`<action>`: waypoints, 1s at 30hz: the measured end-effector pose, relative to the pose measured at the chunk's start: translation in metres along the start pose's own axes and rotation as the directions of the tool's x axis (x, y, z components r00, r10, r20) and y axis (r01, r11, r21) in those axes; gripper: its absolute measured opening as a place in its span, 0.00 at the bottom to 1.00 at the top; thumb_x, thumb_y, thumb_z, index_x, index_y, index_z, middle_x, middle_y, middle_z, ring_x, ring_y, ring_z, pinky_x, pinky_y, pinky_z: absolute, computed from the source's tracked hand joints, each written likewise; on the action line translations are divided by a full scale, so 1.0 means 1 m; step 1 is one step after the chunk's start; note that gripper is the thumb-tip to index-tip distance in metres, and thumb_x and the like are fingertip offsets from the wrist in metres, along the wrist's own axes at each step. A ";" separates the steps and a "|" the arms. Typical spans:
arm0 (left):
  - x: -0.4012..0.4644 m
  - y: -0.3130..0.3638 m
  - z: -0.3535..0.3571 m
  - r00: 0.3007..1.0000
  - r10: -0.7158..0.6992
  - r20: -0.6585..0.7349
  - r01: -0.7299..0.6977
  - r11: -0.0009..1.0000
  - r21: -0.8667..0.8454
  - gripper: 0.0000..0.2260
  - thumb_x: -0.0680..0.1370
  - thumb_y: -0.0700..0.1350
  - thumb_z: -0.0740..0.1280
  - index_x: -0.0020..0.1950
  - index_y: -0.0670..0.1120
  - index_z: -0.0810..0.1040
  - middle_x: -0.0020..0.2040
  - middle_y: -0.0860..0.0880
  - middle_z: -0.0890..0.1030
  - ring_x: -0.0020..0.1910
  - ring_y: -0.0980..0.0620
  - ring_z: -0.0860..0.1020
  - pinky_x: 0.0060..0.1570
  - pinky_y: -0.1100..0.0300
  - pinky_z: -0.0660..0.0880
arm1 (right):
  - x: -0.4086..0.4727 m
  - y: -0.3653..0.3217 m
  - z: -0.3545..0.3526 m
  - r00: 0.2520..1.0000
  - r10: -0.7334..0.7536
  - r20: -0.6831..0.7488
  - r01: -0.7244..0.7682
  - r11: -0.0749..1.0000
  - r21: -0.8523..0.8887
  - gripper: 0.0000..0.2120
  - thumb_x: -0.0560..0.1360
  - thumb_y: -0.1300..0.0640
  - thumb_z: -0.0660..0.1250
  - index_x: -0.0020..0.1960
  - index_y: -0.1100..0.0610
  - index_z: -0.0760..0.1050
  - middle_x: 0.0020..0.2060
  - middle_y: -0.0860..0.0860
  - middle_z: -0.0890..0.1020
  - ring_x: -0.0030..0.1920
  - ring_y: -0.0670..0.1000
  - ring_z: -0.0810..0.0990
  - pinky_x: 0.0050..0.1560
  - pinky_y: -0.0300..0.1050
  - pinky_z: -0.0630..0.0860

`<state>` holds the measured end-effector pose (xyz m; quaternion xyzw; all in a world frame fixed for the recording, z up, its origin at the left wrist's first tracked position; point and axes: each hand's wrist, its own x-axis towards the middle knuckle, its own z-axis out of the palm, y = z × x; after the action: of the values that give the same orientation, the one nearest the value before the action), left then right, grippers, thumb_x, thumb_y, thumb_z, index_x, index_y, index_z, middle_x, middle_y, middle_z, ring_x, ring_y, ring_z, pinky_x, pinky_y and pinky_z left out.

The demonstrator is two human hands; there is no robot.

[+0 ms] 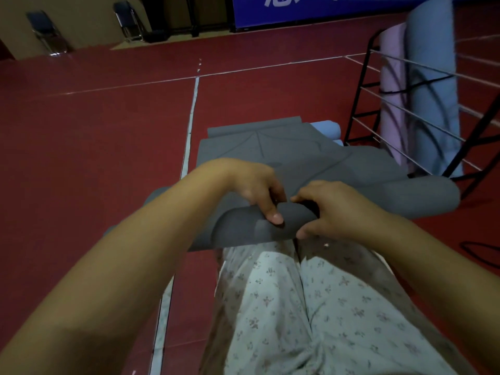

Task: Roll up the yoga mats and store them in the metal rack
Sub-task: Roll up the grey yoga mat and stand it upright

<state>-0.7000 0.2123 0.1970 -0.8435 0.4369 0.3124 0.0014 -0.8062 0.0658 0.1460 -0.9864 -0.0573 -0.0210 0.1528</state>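
The grey yoga mat (303, 158) lies on the red floor (94, 131), directly in front of the person's knees, and its near end is rolled into a thick roll (251, 226) that lies crosswise; the flat part of the mat goes away from the person, with faint lines printed on it, and the far end is a little folded or curled. Both hands are on the roll, close together near its middle; the left hand (254, 185) grips it from above, the fingers curled over the far side and the thumb (273, 215) pressed on the near side; the right hand (335, 209) holds it in the same way, the fingers bent over the top and the thumb below at the front; the two hands almost touch each other.

Just behind the far end of the grey mat there is a light blue rolled mat (328, 131) on the floor. To the right stands the metal rack (362, 98), with a black frame and thin pale bars; inside it two rolled mats stand upright, side by side, a pink mat (392, 85) and a blue mat (433, 77), the blue one taller.

The person kneels, in light trousers with small flowers (311, 307); white lines (193, 96) cross the floor; far behind, two folding chairs (47, 31) stand at the wall, and a blue banner (311, 9) is beside them.
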 end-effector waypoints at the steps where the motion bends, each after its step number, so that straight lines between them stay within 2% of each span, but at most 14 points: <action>1: -0.002 0.003 0.001 1.000 -0.019 -0.006 0.019 0.998 0.057 0.20 0.70 0.58 0.73 0.60 0.54 0.80 0.47 0.58 0.81 0.46 0.58 0.78 0.51 0.61 0.73 | 0.002 -0.001 -0.001 1.000 0.006 0.009 -0.006 1.000 0.001 0.31 0.63 0.45 0.78 0.63 0.49 0.74 0.55 0.48 0.76 0.56 0.51 0.74 0.54 0.46 0.72; 3: -0.008 0.014 0.008 0.987 -0.080 -0.137 0.117 0.949 0.293 0.20 0.71 0.60 0.71 0.61 0.54 0.79 0.50 0.54 0.80 0.49 0.53 0.77 0.46 0.58 0.73 | 0.004 -0.002 -0.002 1.000 0.017 0.008 -0.017 1.000 0.009 0.31 0.62 0.46 0.78 0.63 0.50 0.75 0.54 0.48 0.76 0.55 0.51 0.75 0.54 0.46 0.72; 5: -0.016 0.031 0.028 0.936 -0.060 -0.348 0.244 0.821 0.516 0.17 0.77 0.56 0.65 0.62 0.49 0.76 0.55 0.48 0.78 0.53 0.47 0.78 0.39 0.59 0.69 | 0.005 -0.002 -0.002 1.000 0.019 -0.020 -0.018 0.999 0.050 0.28 0.62 0.48 0.79 0.60 0.50 0.77 0.51 0.47 0.77 0.53 0.51 0.76 0.51 0.45 0.72; 7: -0.020 0.047 0.060 0.907 -0.002 -0.421 0.281 0.747 0.602 0.17 0.82 0.46 0.57 0.69 0.42 0.68 0.61 0.44 0.75 0.57 0.43 0.76 0.37 0.59 0.65 | 0.006 0.000 -0.001 0.999 0.012 -0.038 -0.009 0.997 0.079 0.26 0.61 0.49 0.80 0.58 0.49 0.78 0.48 0.46 0.77 0.51 0.50 0.76 0.48 0.44 0.71; 10: -0.018 0.051 0.088 0.904 -0.062 -0.423 0.340 0.705 0.623 0.24 0.82 0.40 0.52 0.76 0.35 0.48 0.67 0.38 0.69 0.62 0.41 0.71 0.47 0.56 0.66 | 0.007 0.000 0.001 1.000 -0.002 -0.021 0.004 0.998 0.058 0.27 0.61 0.49 0.79 0.59 0.49 0.78 0.51 0.48 0.78 0.51 0.50 0.76 0.50 0.45 0.72; 13: -0.017 0.049 0.078 0.879 -0.034 -0.475 0.358 0.704 0.613 0.19 0.81 0.39 0.53 0.72 0.36 0.60 0.63 0.40 0.73 0.60 0.41 0.73 0.64 0.48 0.64 | 0.009 0.001 0.000 1.000 -0.005 -0.005 0.006 0.999 0.054 0.26 0.62 0.49 0.79 0.59 0.50 0.78 0.51 0.48 0.78 0.51 0.50 0.76 0.50 0.45 0.72; 14: -0.017 0.048 0.074 0.878 -0.004 -0.479 0.340 0.710 0.616 0.16 0.81 0.40 0.54 0.68 0.38 0.65 0.61 0.42 0.75 0.57 0.42 0.75 0.62 0.49 0.65 | 0.009 0.002 -0.002 1.000 -0.012 0.009 0.012 0.998 0.059 0.26 0.62 0.48 0.79 0.59 0.49 0.78 0.50 0.48 0.78 0.51 0.50 0.76 0.50 0.45 0.72; 16: -0.018 0.042 0.067 0.882 0.072 -0.465 0.277 0.719 0.637 0.12 0.81 0.44 0.56 0.62 0.42 0.70 0.56 0.45 0.77 0.53 0.45 0.77 0.46 0.54 0.68 | 0.010 0.004 -0.007 0.998 -0.047 0.047 0.045 0.998 0.050 0.27 0.65 0.47 0.77 0.62 0.49 0.77 0.52 0.48 0.78 0.52 0.49 0.76 0.52 0.44 0.71; 18: -0.017 0.034 0.058 0.887 0.085 -0.453 0.237 0.759 0.606 0.14 0.81 0.51 0.58 0.60 0.44 0.73 0.54 0.46 0.78 0.50 0.45 0.78 0.39 0.57 0.65 | 0.010 0.004 -0.009 0.992 -0.076 0.103 0.074 0.997 0.020 0.28 0.68 0.45 0.74 0.66 0.48 0.73 0.57 0.47 0.77 0.57 0.48 0.74 0.55 0.42 0.70; 20: -0.014 0.029 0.050 0.897 0.085 -0.435 0.192 0.811 0.553 0.16 0.79 0.56 0.61 0.58 0.46 0.76 0.52 0.47 0.80 0.50 0.46 0.78 0.39 0.58 0.67 | 0.008 0.004 -0.007 0.995 -0.060 0.082 0.061 0.998 -0.015 0.29 0.70 0.45 0.73 0.68 0.50 0.71 0.61 0.48 0.74 0.60 0.49 0.71 0.59 0.42 0.68; 24: -0.005 0.018 0.033 0.916 0.052 -0.397 0.150 0.874 0.461 0.15 0.75 0.58 0.67 0.55 0.49 0.79 0.48 0.49 0.81 0.46 0.48 0.77 0.39 0.58 0.68 | -0.005 -0.004 0.004 0.989 -0.025 -0.146 0.007 0.992 -0.126 0.26 0.69 0.47 0.73 0.63 0.56 0.72 0.58 0.53 0.70 0.57 0.54 0.69 0.58 0.47 0.68; 27: 0.001 0.012 0.019 0.945 0.002 -0.327 0.131 0.914 0.384 0.17 0.73 0.58 0.70 0.53 0.47 0.79 0.43 0.50 0.78 0.41 0.49 0.75 0.39 0.57 0.70 | -0.007 -0.012 0.019 0.991 -0.011 -0.136 -0.028 0.960 -0.278 0.27 0.64 0.50 0.77 0.58 0.58 0.72 0.54 0.55 0.73 0.52 0.57 0.72 0.53 0.49 0.67; 29: 0.004 0.007 0.010 0.959 -0.011 -0.283 0.107 0.939 0.327 0.17 0.72 0.58 0.71 0.53 0.47 0.80 0.44 0.49 0.79 0.43 0.48 0.76 0.41 0.57 0.71 | -0.002 -0.010 0.022 0.986 -0.013 -0.166 -0.037 0.955 -0.294 0.28 0.58 0.53 0.81 0.53 0.60 0.75 0.49 0.56 0.76 0.46 0.58 0.75 0.47 0.51 0.69; 30: 0.003 0.004 0.006 0.965 -0.021 -0.260 0.098 0.954 0.284 0.18 0.72 0.58 0.71 0.54 0.47 0.81 0.46 0.49 0.80 0.44 0.48 0.76 0.43 0.57 0.72 | 0.000 -0.009 0.020 0.985 -0.025 -0.169 -0.027 0.953 -0.301 0.27 0.59 0.53 0.80 0.54 0.59 0.74 0.49 0.56 0.75 0.47 0.58 0.75 0.47 0.51 0.70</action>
<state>-0.7049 0.2088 0.1914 -0.8798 0.4493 0.1330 0.0804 -0.8071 0.0805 0.1297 -0.9927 -0.0395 -0.1137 0.0046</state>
